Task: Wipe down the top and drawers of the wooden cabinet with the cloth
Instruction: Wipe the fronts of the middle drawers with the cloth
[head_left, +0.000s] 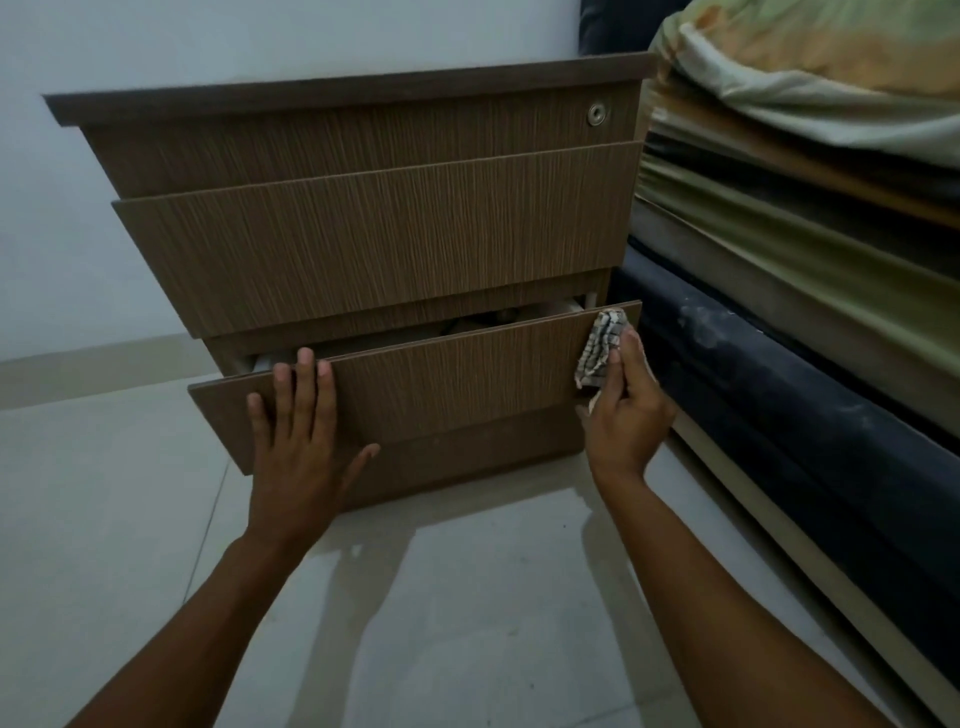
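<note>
1. The wooden cabinet (363, 244) stands on the tiled floor (104, 519) against a pale wall, with a bed (805, 234) piled with bedding just beside it at 3 o'clock
2. The bottom drawer (441, 379) is pulled partly out, its front tilted toward the person; something pale lies inside, too dark to make out. The two drawer fronts above it sit closed, the top one carrying a round lock (597, 114) near its 1 o'clock corner
3. The left hand (298, 441) lies flat on the bottom drawer's front toward its 9 o'clock end, fingers (304, 379) spread and open, tips reaching the upper edge, gripping nothing; it seems to steady the drawer
4. The right hand (626, 410) is closed around a bunched checked cloth (602, 348), which is pressed against the 3 o'clock end of that same drawer front, close to its upper corner
5. As a judgement, the step in hand is wiping the lowest drawer's face, with the cloth at one end of a stroke
6. How much is finished cannot be read off the wood: no damp streaks or dust lines show on the top or upper drawers. Working at the bottom drawer suggests the task is well along if the person went downward
7. Likely left: the rest of this front, perhaps its top edge, then pushing the drawer shut
</note>
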